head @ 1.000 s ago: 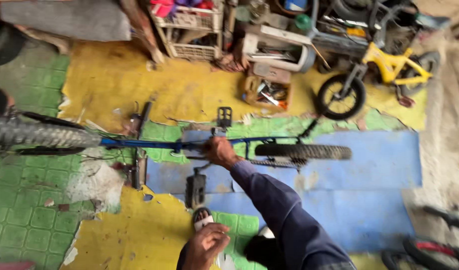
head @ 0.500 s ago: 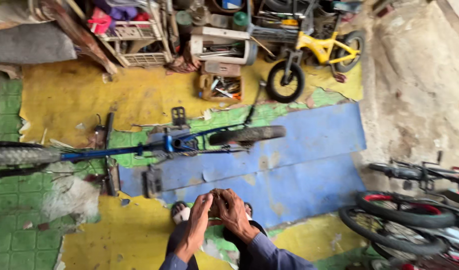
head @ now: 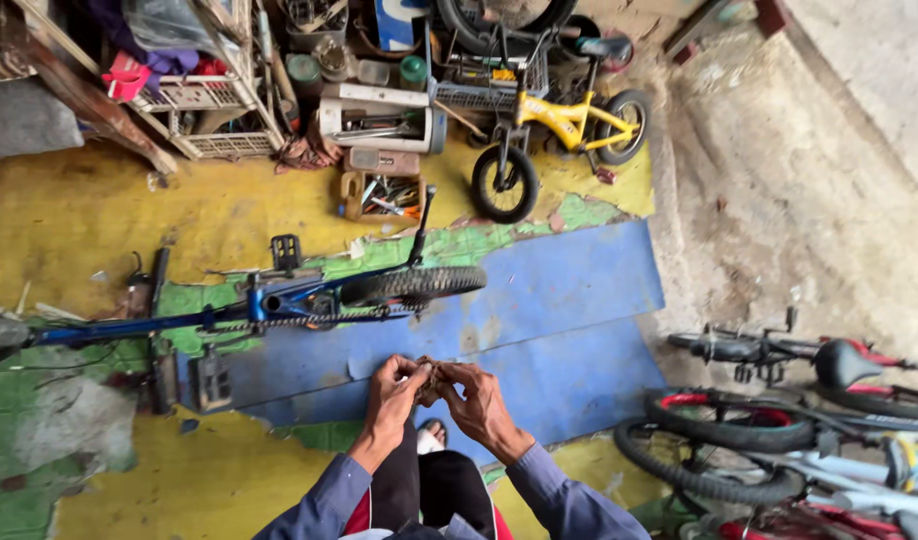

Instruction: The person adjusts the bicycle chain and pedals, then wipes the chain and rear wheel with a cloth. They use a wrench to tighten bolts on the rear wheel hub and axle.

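Both my hands meet in front of me over the blue floor patch, low in the head view. My left hand (head: 391, 392) and my right hand (head: 476, 398) pinch one small dark, greasy part (head: 428, 375) between their fingertips; its exact kind is unclear. Just beyond them a blue bicycle (head: 279, 300) lies on its side, its knobby rear tyre (head: 412, 284) and chain facing me, one pedal (head: 285, 250) sticking up. My dark sleeves and one sandalled foot (head: 431, 433) show below.
A small yellow bicycle (head: 559, 120) stands at the back beside an open tool tray (head: 384, 194) and wire crates (head: 204, 110) of clutter. Several bicycles (head: 779, 420) lie stacked at the right. A rough concrete slope rises at the far right.
My right hand left the blue bicycle's frame and came back to meet my left hand. Both now hold the small part, and my view has swung right toward the stacked bicycles.
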A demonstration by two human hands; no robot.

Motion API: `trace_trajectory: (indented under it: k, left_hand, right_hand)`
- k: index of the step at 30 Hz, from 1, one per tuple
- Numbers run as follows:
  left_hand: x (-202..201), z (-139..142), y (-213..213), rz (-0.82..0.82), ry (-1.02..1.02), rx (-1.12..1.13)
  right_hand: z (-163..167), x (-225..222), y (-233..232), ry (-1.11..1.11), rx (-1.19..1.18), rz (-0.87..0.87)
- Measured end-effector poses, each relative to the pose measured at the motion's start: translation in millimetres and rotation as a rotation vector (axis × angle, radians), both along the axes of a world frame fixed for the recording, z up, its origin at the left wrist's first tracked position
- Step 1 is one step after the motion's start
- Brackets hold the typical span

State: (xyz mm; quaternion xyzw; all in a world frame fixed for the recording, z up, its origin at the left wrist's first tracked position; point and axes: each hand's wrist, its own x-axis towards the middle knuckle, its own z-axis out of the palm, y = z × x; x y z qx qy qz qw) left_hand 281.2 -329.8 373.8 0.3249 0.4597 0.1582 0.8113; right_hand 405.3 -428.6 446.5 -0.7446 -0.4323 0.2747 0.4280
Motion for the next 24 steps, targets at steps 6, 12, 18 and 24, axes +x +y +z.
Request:
trace_trajectory:
  k: [6, 12, 18, 24]
  left_hand:
    - [68, 11, 29, 0.004, 0.008, 0.107]
    - [122, 15, 57, 0.138, -0.003, -0.016]
    - [151, 20, 87, 0.075, -0.075, 0.048]
    - [195, 21, 113, 0.1, 0.046, 0.185]
  right_hand:
    - [2, 62, 29, 0.019, -0.071, 0.012]
    - [2, 118, 72, 0.014, -0.064, 0.046]
    - [0, 148, 100, 0.137, -0.015, 0.011]
    - [0, 199, 138, 0.031, 0.007, 0.106]
